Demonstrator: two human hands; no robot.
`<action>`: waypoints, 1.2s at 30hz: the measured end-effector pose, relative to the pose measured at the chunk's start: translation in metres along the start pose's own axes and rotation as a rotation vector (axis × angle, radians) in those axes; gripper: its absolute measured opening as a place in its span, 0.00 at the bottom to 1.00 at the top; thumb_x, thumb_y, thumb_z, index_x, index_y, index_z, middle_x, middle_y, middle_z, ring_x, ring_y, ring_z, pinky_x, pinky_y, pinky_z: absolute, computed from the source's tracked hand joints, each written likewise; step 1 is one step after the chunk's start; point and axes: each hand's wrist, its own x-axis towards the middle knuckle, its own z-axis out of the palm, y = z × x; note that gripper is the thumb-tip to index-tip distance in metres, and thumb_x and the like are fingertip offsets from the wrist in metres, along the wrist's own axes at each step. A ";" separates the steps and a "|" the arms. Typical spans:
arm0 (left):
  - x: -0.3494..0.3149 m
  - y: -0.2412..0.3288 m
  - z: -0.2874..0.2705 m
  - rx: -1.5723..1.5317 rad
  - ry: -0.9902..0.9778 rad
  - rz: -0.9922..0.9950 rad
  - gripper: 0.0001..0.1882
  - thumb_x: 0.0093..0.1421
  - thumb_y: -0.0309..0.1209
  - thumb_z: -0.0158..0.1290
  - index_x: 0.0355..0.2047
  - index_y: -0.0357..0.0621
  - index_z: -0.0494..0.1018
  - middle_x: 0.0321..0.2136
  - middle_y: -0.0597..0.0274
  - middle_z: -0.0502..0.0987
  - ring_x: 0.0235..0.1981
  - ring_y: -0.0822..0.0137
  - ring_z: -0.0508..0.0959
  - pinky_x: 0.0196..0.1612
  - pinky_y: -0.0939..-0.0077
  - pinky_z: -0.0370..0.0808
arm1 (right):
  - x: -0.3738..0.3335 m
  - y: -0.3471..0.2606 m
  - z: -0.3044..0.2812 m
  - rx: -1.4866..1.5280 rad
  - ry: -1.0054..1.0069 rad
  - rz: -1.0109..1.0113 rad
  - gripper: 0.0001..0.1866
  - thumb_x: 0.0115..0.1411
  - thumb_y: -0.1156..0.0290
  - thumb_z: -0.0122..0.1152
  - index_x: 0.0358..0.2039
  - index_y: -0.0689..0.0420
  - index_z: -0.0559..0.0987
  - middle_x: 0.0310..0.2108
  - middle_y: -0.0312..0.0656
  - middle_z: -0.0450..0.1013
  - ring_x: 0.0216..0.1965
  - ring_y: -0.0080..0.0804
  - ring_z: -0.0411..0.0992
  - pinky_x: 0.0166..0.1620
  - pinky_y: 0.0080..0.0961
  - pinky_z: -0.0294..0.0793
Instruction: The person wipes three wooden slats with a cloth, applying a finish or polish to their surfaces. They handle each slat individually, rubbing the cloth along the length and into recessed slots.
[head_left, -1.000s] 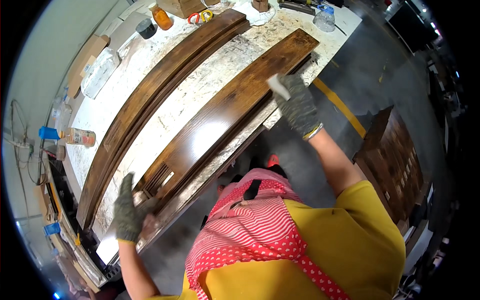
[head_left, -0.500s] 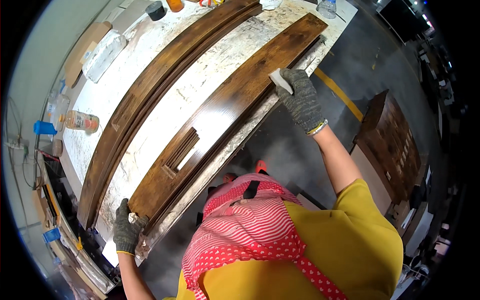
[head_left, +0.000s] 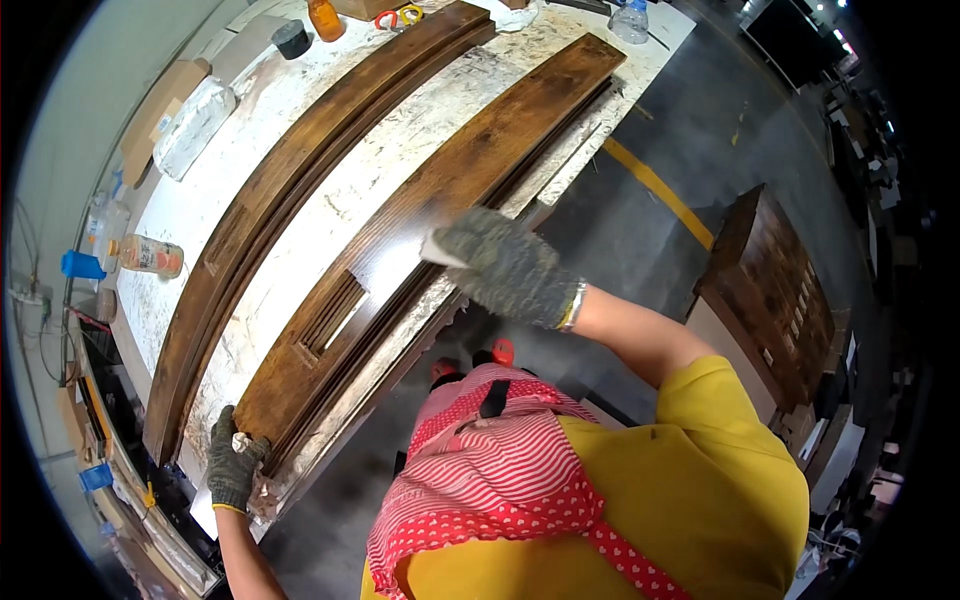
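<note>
A curved brown-stained wooden board (head_left: 478, 135) with a slotted rectangular cut-out (head_left: 334, 312) lies along the near edge of the table. My gloved right hand (head_left: 508, 268) is shut on a white flat pad (head_left: 438, 251), over the board's middle just beyond the cut-out. At the board's lower left end is my gloved left hand (head_left: 233, 470), its fingers closed around a crumpled white wad (head_left: 241, 442) and its thumb side against the board end. Farther back lies a second curved wooden piece (head_left: 300, 150), roughly parallel.
The stained white table (head_left: 395, 175) also bears a plastic bottle (head_left: 150, 256), a white wrapped block (head_left: 195, 128), a black cup (head_left: 291, 39), an orange bottle (head_left: 325, 18), scissors (head_left: 398, 17) and a clear bottle (head_left: 630, 22). A dark wooden panel (head_left: 775, 290) leans on the right.
My right hand has slid the white pad down and left along the board, from near its far end to the middle. The left hand stays at the lower end. The view has shifted slightly.
</note>
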 end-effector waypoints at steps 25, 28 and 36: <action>0.002 0.003 -0.005 0.155 -0.013 0.000 0.46 0.47 0.38 0.69 0.65 0.38 0.64 0.56 0.42 0.73 0.57 0.47 0.75 0.59 0.60 0.73 | 0.001 -0.024 0.022 0.202 0.207 -0.018 0.13 0.63 0.66 0.60 0.44 0.58 0.77 0.38 0.41 0.75 0.40 0.35 0.75 0.41 0.33 0.79; -0.001 0.004 -0.006 0.229 0.018 0.061 0.46 0.49 0.42 0.69 0.65 0.39 0.64 0.57 0.43 0.73 0.58 0.47 0.74 0.60 0.60 0.72 | -0.004 -0.033 0.002 1.300 -0.228 0.605 0.19 0.64 0.64 0.63 0.52 0.60 0.77 0.42 0.40 0.75 0.38 0.24 0.75 0.37 0.23 0.79; -0.003 0.013 -0.004 0.179 0.018 0.004 0.44 0.50 0.38 0.69 0.65 0.40 0.64 0.57 0.45 0.71 0.57 0.49 0.74 0.60 0.61 0.72 | -0.036 0.022 -0.012 2.123 -0.080 0.885 0.26 0.65 0.67 0.63 0.62 0.57 0.71 0.53 0.48 0.74 0.43 0.36 0.77 0.41 0.30 0.82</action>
